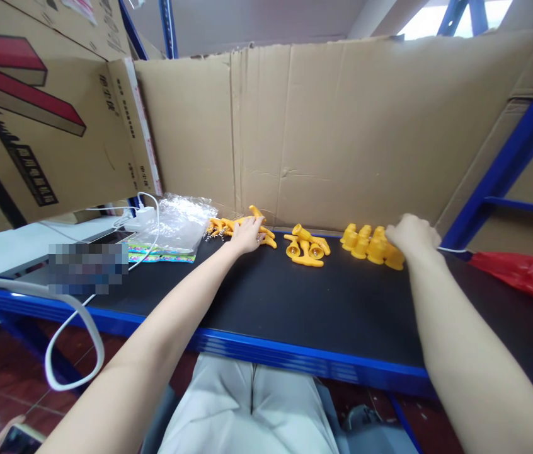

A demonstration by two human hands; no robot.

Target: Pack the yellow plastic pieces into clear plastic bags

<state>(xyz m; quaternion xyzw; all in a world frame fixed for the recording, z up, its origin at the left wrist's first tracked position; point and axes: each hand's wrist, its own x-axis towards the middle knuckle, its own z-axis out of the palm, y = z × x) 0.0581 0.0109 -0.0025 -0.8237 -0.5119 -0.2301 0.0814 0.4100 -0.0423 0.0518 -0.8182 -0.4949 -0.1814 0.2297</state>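
My left hand (248, 234) reaches to the back of the black shelf, its fingers closed over a pile of orange-yellow T-shaped handles (268, 241). Thin metal spirals stick out at the pile's left side. My right hand (414, 236) has its fingers curled down at the right end of rows of yellow bell-shaped plastic cups (376, 247). Its fingertips are mostly hidden, and it seems to grip the cup at that end. Between both hands lies a small group of yellow handles and cups (307, 260), with two cup openings facing me.
Clear plastic bags (179, 217) with colourful edges lie left, beside a white charger (145, 216) with cables. A red plastic bag (526, 274) is at right. Cardboard (342, 126) walls the back; a blue rail (295, 356) edges the front. Someone's phone (21, 440) shows lower left.
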